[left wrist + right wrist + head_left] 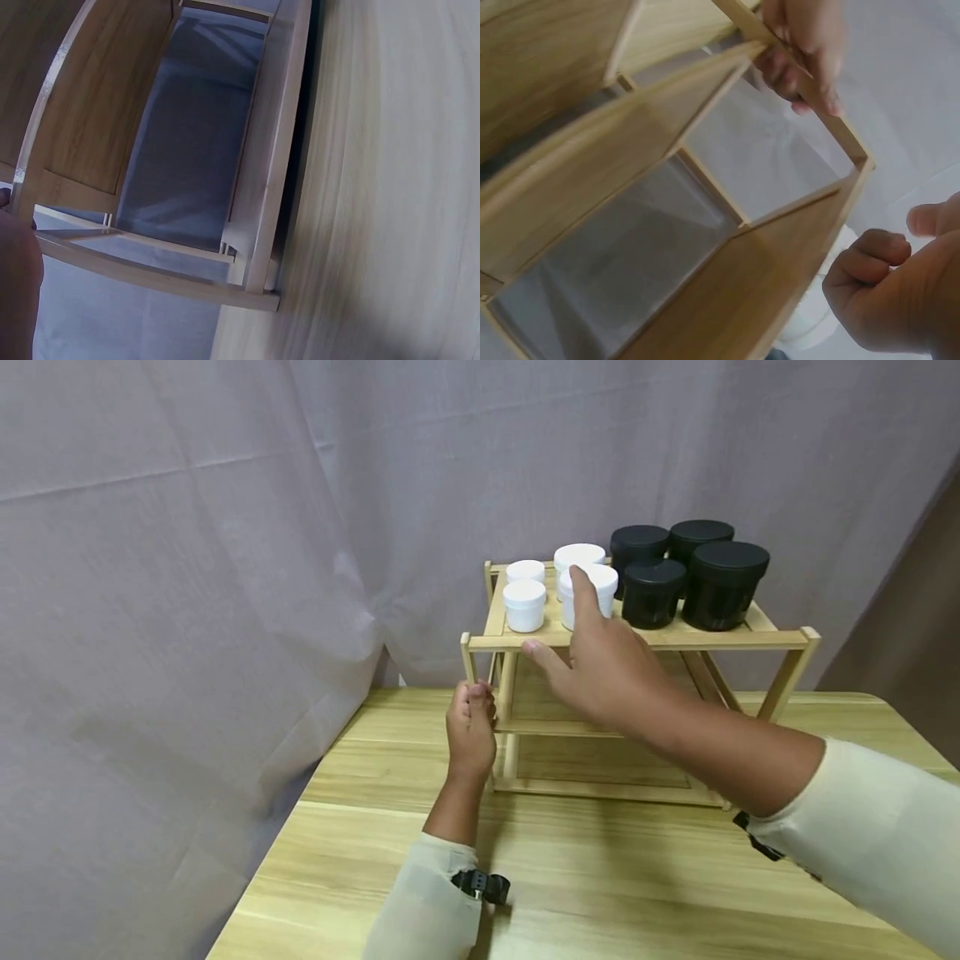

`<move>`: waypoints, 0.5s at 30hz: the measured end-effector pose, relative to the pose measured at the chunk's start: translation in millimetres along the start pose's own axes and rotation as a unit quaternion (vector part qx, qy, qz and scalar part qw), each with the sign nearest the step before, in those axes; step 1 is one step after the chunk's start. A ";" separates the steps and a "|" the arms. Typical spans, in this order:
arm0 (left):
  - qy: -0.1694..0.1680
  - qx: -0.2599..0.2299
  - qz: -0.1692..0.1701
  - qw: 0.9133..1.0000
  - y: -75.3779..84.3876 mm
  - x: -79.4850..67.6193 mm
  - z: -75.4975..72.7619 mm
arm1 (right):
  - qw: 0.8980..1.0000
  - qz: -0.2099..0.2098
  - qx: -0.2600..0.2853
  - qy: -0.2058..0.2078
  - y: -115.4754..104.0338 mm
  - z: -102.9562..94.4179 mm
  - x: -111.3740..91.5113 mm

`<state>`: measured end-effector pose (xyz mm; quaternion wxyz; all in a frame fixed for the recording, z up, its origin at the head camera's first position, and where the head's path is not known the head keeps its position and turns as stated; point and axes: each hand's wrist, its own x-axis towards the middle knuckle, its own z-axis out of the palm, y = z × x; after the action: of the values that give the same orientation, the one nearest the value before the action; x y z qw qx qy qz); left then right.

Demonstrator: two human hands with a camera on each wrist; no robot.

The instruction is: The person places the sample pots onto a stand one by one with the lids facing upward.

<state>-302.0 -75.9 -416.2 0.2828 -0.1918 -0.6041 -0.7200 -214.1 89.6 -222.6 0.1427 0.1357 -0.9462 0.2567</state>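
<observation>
A three-tier wooden rack (630, 642) bears white and black lidded jars on its top shelf. My left hand (472, 735) grips the rack's front left leg below the top shelf; the right wrist view shows its fingers (784, 79) wrapped round that post. Over the front edge reaches my right hand (611, 672), index finger and thumb stretched out. That index fingertip overlaps the larger front white jar (607, 592) in the head view. The other right fingers (862, 274) are curled in with nothing seen in them. A small white jar (524, 607) stands just left.
Several black jars (726, 585) fill the right half of the top shelf. Behind the front white jars stand another large white jar (579, 553) and a small one (525, 570). The rack rests on a wooden table (585, 877); a grey curtain (225, 568) hangs behind and left.
</observation>
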 end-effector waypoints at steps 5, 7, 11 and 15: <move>-0.014 0.008 0.020 1.000 1.6 -2.6 -4.5 | 1.000 -0.011 0.006 0.027 22.4 6.6 -19.8; -0.024 0.035 0.027 0.999 4.1 -2.2 -7.1 | 0.999 -0.013 0.000 0.038 32.4 9.1 -26.8; -0.041 0.105 0.023 0.993 9.8 -2.2 -10.6 | 0.999 -0.010 -0.010 0.053 52.7 12.9 -38.5; -0.031 0.198 -0.019 0.980 18.5 -9.9 -11.3 | 0.995 -0.043 -0.027 0.086 74.7 20.9 -53.4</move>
<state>-281.9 -87.2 -410.5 0.2824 -0.1431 -0.7465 -0.5853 -193.6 150.5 -291.5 0.2384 0.1493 -0.9303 0.2354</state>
